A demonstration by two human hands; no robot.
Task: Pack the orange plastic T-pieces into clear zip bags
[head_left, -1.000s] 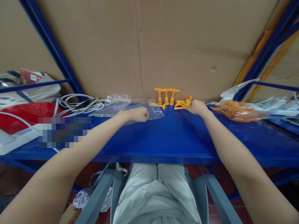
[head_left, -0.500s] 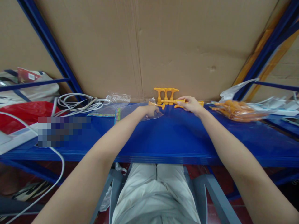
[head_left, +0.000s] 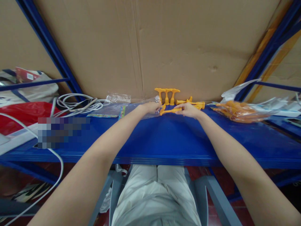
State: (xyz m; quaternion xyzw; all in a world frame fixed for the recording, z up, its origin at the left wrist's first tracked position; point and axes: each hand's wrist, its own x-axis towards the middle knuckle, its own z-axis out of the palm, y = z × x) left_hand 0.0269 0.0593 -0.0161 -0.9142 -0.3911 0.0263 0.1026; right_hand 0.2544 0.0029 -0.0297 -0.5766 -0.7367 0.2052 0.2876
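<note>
My left hand (head_left: 153, 107) is closed on the edge of a clear plastic bag (head_left: 133, 109), which lies flat with a colourful printed strip at its left end. My right hand (head_left: 189, 110) pinches the handle of a yellow toy hammer (head_left: 169, 110). The hammer lies sideways, its head beside my left fingertips at the bag's edge. Several more yellow toy hammers (head_left: 166, 95) stand upright against the cardboard, heads up. Other yellow toy pieces (head_left: 199, 104) lie behind and beside my right hand, partly hidden by it.
A clear bag of orange-yellow pieces (head_left: 237, 111) lies on the blue table (head_left: 164, 141) at right. Coiled white cable (head_left: 80, 105), another clear bag (head_left: 105, 110) and a red bag (head_left: 25, 114) are at left. Cardboard (head_left: 141, 47) walls the back.
The right hand has shifted slightly left and nearer, and a toy hammer now lies between both hands. The pieces behind it are uncovered. The left hand and bag edge moved slightly up.
</note>
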